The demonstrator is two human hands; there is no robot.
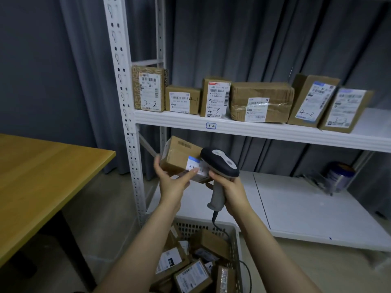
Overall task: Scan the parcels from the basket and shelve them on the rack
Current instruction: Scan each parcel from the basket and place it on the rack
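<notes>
Parcel (pixel 179 157) under scan: small brown cardboard box, held up in front of the rack (pixel 124 115), below the upper shelf (pixel 264 130) and above the basket (pixel 234 235). Left hand (pixel 173 180) grips it from beneath and from the near side, thumb up along the left face, fingers curled over the white and blue label (pixel 195 166). Box is tilted, one corner toward the rack upright.

Right hand (pixel 230 191) is closed around the grey grip of a handheld scanner (pixel 220 163). Dark scanner head sits just beside the label, touching or nearly so (cannot tell which). Its cable (pixel 245 269) drops from the handle base down past the basket's right wall.

Basket: pale plastic with perforated walls, on the floor at the person's feet, in front of the rack. Several more cardboard parcels (pixel 190 275) lie jumbled inside, some label-up.

Upper shelf carries six shelved parcels in a row. Leftmost box (pixel 148 89) is hand-marked "3-2"; third box (pixel 215 98) reads "4-3"; the two at the right lean to the right. Small tag (pixel 211 125) on the shelf edge reads "6-2".

Lower shelf (pixel 306 210) is white; a blurred cylindrical tin (pixel 340 178) stands at its far right (print unreadable). Grey curtain (pixel 254 39) hangs behind the rack. Wooden bench (pixel 42 176) stands at left, well apart from the basket.
</notes>
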